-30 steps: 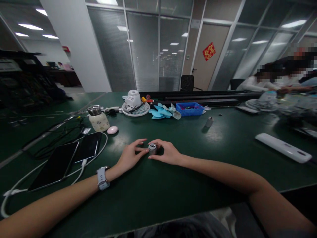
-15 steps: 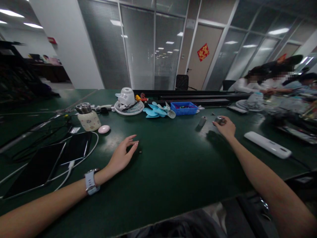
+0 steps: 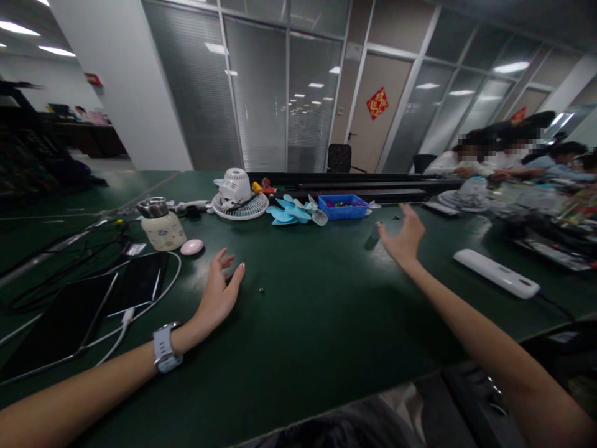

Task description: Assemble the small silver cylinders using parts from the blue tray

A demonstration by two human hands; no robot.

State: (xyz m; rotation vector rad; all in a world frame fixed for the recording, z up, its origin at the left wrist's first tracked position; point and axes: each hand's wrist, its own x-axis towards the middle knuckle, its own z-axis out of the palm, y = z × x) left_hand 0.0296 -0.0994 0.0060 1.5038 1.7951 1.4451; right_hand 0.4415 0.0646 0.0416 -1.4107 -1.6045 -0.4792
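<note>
My left hand (image 3: 218, 297) hovers over the green table (image 3: 308, 311), fingers loosely curved and apart, with nothing in it. To its right lies a tiny round metal piece (image 3: 261, 290). My right hand (image 3: 403, 241) is open farther out on the right, thumb and fingers spread. By its thumb stands a small grey metal cylinder (image 3: 375, 233), partly in shadow; I cannot tell whether the thumb touches it. The second metal cylinder does not show, and my right hand may be covering it.
Along the back are a white fan part (image 3: 236, 188), light-blue fan blades (image 3: 288, 213) and a blue basket (image 3: 347, 213). A flask (image 3: 164, 233), pink oval object (image 3: 191, 247), tablet (image 3: 60, 323) and cables lie left. A white power strip (image 3: 497, 274) lies right; people sit beyond.
My right hand has let go of the metal cylinder it gripped; its fingers have opened and moved slightly left. My left hand has drawn back a little to the left, its fingers lifting. The view shifted slightly.
</note>
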